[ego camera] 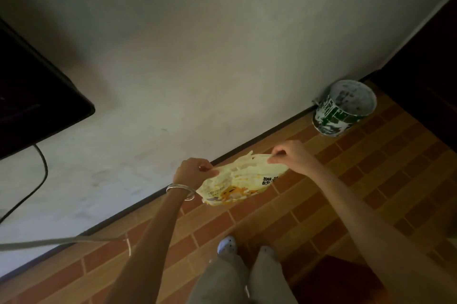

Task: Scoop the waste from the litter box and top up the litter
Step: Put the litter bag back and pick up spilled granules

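- Litter bag [241,181] hangs over the brick floor [333,204], dead centre; no litter box visible.
- Left hand [191,172] pinches its nine-o'clock edge, right hand [289,154] its two-o'clock edge.
- Risk: pulling unevenly could split it, spilling litter.

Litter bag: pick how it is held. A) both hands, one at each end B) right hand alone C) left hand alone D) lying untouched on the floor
A: the left hand and the right hand each pinch one end of the litter bag.
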Available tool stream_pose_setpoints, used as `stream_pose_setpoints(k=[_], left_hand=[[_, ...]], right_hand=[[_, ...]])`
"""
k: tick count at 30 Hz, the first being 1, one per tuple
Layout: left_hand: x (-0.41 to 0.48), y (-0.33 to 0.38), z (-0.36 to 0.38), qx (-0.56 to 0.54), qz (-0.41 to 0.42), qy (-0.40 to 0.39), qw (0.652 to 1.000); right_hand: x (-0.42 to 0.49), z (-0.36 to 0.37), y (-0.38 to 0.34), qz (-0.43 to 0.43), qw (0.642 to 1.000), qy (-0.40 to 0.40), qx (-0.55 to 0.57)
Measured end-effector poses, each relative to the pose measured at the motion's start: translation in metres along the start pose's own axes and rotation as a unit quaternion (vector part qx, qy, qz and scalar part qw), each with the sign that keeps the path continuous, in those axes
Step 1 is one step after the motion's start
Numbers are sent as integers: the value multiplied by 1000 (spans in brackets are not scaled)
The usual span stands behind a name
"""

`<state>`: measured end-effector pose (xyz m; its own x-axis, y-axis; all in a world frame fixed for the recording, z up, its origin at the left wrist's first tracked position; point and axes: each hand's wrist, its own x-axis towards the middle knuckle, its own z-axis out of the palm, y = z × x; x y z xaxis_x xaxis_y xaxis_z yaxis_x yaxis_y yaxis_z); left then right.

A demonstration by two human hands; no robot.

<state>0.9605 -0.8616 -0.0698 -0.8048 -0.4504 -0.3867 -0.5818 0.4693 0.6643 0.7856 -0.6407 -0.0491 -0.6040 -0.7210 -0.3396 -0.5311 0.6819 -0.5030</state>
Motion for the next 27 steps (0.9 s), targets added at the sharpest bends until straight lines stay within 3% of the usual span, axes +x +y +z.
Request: stream_pose_setpoints(k=[15, 27], left_hand=[[157, -93, 125, -15, -139, 79, 987], [272, -196, 225, -18, -166, 124, 978]], right_hand=[[194, 105, 114, -42, 996, -55, -49], [320, 219, 195, -12, 998, -35, -59]])
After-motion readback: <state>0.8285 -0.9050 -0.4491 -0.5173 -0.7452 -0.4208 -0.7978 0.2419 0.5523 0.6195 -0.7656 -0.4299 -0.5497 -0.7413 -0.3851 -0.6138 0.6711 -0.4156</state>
